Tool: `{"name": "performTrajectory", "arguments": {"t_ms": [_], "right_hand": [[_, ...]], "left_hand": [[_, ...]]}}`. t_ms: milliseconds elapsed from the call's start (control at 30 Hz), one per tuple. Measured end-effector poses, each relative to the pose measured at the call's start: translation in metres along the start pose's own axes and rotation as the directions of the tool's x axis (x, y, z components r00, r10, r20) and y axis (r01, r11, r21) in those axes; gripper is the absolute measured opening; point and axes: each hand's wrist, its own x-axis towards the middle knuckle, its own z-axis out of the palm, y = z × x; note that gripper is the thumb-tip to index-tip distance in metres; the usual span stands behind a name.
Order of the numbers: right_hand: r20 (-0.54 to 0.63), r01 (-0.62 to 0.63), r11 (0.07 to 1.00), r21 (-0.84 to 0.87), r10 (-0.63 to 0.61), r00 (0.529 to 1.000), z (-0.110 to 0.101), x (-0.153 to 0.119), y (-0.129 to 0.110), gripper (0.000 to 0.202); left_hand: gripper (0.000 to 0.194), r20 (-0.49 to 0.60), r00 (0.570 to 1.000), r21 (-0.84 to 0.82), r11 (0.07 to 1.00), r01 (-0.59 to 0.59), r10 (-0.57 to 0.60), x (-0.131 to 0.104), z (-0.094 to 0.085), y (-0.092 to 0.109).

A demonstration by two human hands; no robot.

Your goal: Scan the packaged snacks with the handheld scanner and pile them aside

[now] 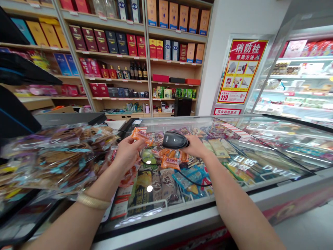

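Note:
My left hand [131, 147] is closed on a small orange snack packet [142, 134], pinching it above the freezer's glass top. In my right hand [194, 146] is a black barcode scanner [176, 140], its head pointing left toward that packet. The fingers round the scanner's handle are mostly hidden behind it. Just below the scanner, more orange sausage packets [170, 162] lie on the glass. A black cable [191, 181] runs over the glass beneath my hands.
The chest freezer [234, 208] holds many wrapped ices under its glass. At left is a heap of plastic-bagged brown snacks [57, 156], beside a dark monitor [15, 69]. Shelves [111, 55] of boxes and bottles line the back wall. A red and yellow poster [236, 72] hangs right of them.

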Motion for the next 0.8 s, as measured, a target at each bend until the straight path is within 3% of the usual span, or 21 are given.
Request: {"name": "performTrajectory", "arguments": {"t_ms": [533, 633, 733, 800], "right_hand": [[0.010, 0.028, 0.996, 0.091, -0.029, 1.000, 0.003, 0.002, -0.004, 0.014], [-0.029, 0.001, 0.999, 0.033, 0.000, 1.000, 0.000, 0.001, -0.001, 0.014], [-0.066, -0.071, 0.996, -0.052, 0.067, 0.996, -0.008, -0.002, 0.007, 0.018], [-0.078, -0.110, 0.991, -0.082, 0.104, 0.992, -0.013, -0.004, 0.014, 0.020]], "left_hand": [[0.038, 0.064, 0.998, 0.012, 1.000, 0.006, -0.007, -0.009, 0.005, 0.002], [0.031, 0.136, 0.987, 0.208, 0.972, -0.108, 0.081, -0.005, 0.001, -0.005], [0.023, 0.242, 0.948, 0.432, 0.852, -0.296, 0.207, -0.002, -0.003, -0.014], [0.021, 0.333, 0.913, 0.488, 0.786, -0.380, 0.235, -0.003, -0.002, -0.019]]}}
